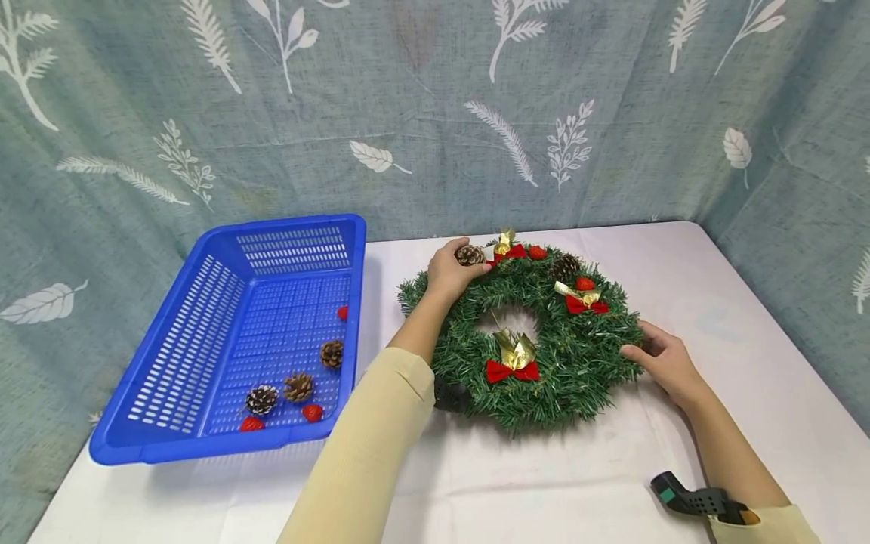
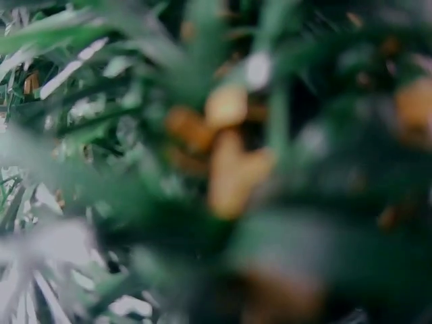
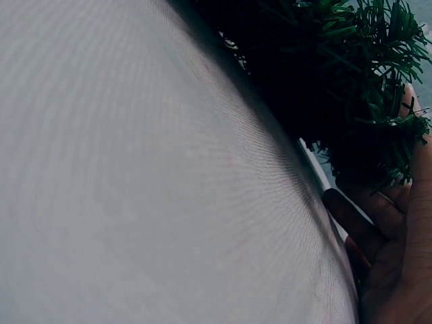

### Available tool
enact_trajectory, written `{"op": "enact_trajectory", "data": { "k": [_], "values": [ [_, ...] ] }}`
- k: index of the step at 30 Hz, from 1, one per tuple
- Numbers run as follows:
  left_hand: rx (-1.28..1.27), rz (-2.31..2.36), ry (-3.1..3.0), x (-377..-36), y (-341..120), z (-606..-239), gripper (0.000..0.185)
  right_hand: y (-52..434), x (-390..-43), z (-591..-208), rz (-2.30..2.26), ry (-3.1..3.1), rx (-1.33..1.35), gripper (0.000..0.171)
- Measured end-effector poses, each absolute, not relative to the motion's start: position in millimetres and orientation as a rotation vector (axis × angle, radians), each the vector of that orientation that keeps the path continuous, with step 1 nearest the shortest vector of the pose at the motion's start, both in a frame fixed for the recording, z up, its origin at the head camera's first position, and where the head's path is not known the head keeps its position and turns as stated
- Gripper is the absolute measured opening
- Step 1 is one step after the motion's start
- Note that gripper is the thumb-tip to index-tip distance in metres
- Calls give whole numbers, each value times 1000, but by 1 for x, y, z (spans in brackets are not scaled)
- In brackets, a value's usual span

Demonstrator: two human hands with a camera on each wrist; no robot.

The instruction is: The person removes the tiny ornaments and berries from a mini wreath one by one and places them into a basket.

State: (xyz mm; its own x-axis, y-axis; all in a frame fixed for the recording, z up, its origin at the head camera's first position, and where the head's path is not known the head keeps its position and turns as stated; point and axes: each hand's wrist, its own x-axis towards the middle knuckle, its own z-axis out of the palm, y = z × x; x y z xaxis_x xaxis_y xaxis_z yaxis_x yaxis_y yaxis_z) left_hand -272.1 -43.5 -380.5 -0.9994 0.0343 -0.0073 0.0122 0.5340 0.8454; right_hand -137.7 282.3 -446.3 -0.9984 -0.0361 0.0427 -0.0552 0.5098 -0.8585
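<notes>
Centre frame, on the bench [image 1: 748, 317]: left hand [image 1: 448, 270] pinches a pine cone [image 1: 470, 255] atop the wreath [image 1: 537, 336]; right hand [image 1: 666, 363], fingers curled under, steadies its right edge.

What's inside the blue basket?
In the blue basket lie three pine cones and three small red ornaments, all toward its near right side. The near rim hides a strip of the basket's floor.
</notes>
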Motion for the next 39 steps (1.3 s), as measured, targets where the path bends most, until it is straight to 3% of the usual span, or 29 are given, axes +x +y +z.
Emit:
{"op": "enact_trajectory", "data": {
  "k": [19,32,39],
  "values": [
    [64,1686,2688,-270,-54,-373,59,282,-136,-449,1568,-2707,104,67],
    [30,1750,2612,-270,-66,-347,63,280,-139,-448,1617,-2666,117,66],
    [155,1691,2613,-267,-73,-330,61,281,-138,-448,1625,-2658,130,65]
  ]
}}
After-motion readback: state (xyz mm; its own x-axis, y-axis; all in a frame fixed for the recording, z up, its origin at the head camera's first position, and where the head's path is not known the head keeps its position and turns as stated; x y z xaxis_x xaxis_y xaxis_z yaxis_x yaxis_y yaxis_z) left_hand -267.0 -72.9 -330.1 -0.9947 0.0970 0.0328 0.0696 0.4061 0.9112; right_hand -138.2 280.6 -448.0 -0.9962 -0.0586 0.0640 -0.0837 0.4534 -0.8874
